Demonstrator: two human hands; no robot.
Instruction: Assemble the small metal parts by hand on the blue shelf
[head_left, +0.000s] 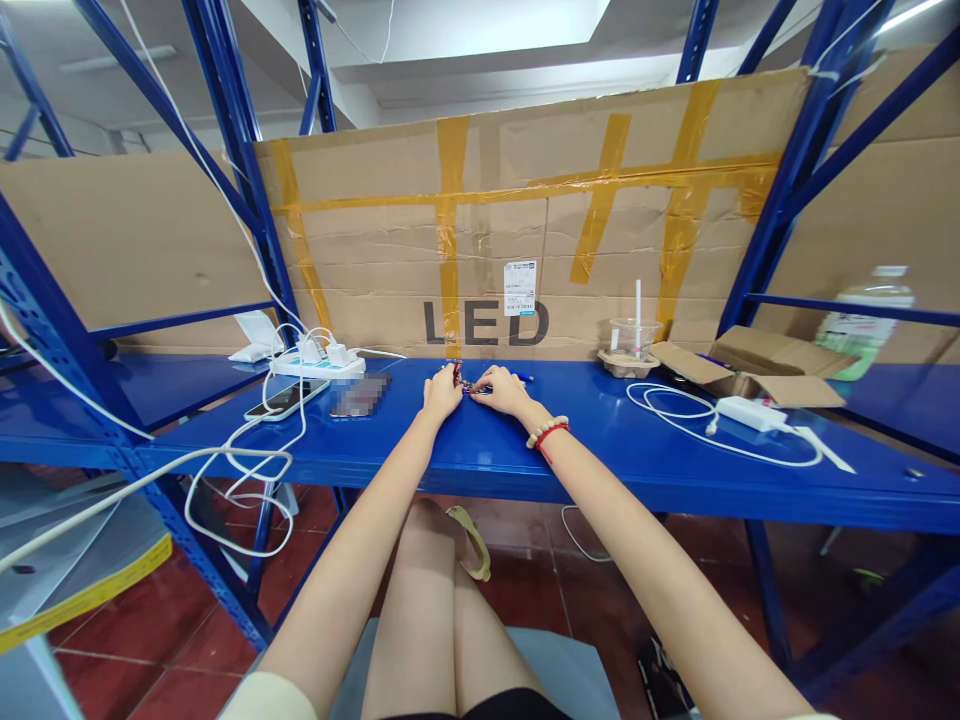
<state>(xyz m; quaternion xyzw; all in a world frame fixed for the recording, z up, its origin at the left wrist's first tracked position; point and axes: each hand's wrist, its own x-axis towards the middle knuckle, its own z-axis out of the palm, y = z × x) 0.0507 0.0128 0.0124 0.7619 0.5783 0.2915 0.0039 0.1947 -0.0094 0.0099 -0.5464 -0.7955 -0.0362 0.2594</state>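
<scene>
A small item [471, 388], dark and shiny with a reddish part at its left end, lies between the hands near the middle of the desk [600, 440], closer to the far edge than the near one; it is too small to tell whether it is one piece or several. The left hand [442, 393] has its fingers bent and pinched on the reddish end, and the right hand [501, 390] has its fingers closed on the other side. Just beyond the right hand is a blue pen [525, 378]. Toward the desk's left corner sit a phone [277, 400], a pixelated object [360, 395] and a white power strip [319, 366], with white cables looping over the near edge. Toward the right corner are a clear cup [632, 338] with a straw, an open cardboard box [750, 370] and a white adapter [752, 413] with its cord. Blue metal posts frame the desk, a taped cardboard panel [375, 260] printed "LED" stands along its far edge, and dark red tiles [525, 580] cover the floor below
</scene>
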